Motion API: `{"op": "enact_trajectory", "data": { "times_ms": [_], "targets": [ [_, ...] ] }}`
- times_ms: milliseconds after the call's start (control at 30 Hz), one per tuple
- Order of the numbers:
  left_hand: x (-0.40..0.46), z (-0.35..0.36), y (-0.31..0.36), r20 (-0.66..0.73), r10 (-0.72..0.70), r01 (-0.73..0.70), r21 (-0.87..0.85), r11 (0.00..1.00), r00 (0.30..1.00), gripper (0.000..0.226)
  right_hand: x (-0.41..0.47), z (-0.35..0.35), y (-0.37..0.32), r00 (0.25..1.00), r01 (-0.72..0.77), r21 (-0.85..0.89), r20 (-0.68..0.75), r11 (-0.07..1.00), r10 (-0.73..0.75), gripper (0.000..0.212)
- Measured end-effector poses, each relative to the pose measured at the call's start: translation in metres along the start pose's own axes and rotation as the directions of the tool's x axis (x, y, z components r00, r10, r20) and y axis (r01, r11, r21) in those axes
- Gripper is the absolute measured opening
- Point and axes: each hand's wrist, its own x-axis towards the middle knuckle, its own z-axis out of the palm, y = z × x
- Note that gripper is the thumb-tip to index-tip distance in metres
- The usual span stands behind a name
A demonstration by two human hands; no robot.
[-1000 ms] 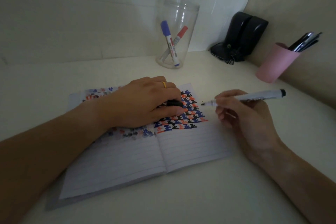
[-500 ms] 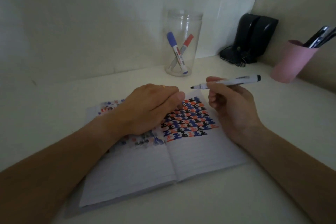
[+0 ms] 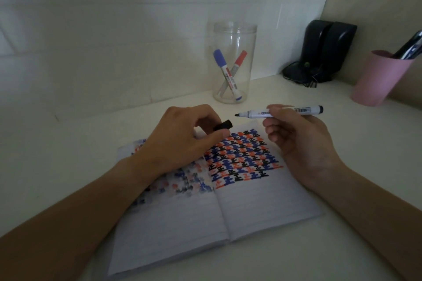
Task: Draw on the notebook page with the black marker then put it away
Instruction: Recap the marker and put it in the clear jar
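- Black ink tip bared, the white-barrelled black marker [image 3: 278,113] lies level above the far edge of the open lined notebook [image 3: 251,207], clear of the paper; the right hand [image 3: 296,141] holds it by the middle of the barrel, fingers closed round it, tip pointing left toward the other hand
- The small black plastic cap [image 3: 223,125] is pinched in the fingers of the left hand [image 3: 180,141], its open mouth turned toward the tip; the two are near but apart, which reads as lining up to cap the marker rather than to draw more
- The left forearm crosses the left page and so pins the notebook flat on the pale worktop [image 3: 342,246]; the right page carries a dense patch of black, blue and red marks [image 3: 242,157] across its upper half, lined paper bare below; the left page shows only faint smudged colour
- Judged from this, the drawing looks finished and putting away is the step in hand
- The clear plastic jar [image 3: 231,61] stands upright behind the notebook, near the wall, with a blue-capped marker [image 3: 225,73] and a red-capped marker [image 3: 236,67] leaning crossed inside; likely the black marker's home
- A pink cup [image 3: 376,82] of pens and a black device [image 3: 326,50] sit at the far right, well apart
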Motion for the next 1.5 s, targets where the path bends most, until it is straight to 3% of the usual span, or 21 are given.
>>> {"op": "enact_trajectory", "data": {
  "times_ms": [400, 467, 633, 867, 1300, 1500],
  "targets": [
    [-0.002, -0.003, 0.006, -0.023, 0.026, -0.026, -0.005, 1.0, 0.999, 0.027, -0.004, 0.001, 0.003, 0.993, 0.054, -0.156, 0.11, 0.986, -0.038, 0.009],
    [-0.002, -0.003, 0.006, -0.033, 0.05, -0.05, -0.009, 0.999, 0.998, 0.025, -0.006, 0.001, 0.002, 0.989, 0.058, -0.173, 0.147, 0.983, -0.033, 0.019],
    [-0.002, -0.003, 0.008, -0.084, 0.074, -0.078, -0.049, 0.996, 0.994, 0.022, -0.006, 0.004, -0.002, 0.986, 0.02, -0.107, 0.165, 0.994, -0.002, 0.028],
    [-0.003, -0.003, 0.012, -0.021, 0.104, -0.105, -0.07, 0.992, 0.994, 0.027, -0.008, 0.003, -0.002, 0.981, -0.001, -0.042, 0.193, 0.999, 0.009, 0.036],
    [-0.007, -0.013, 0.022, -0.011, 0.096, -0.096, -0.222, 0.97, 0.995, 0.025, -0.02, 0.009, -0.01, 0.979, -0.055, 0.017, 0.2, 0.998, 0.05, 0.037],
    [-0.009, -0.01, 0.019, -0.003, 0.137, -0.135, -0.197, 0.971, 0.991, 0.02, -0.024, 0.008, -0.007, 0.973, -0.101, 0.012, 0.21, 0.995, 0.096, 0.033]
  ]
}}
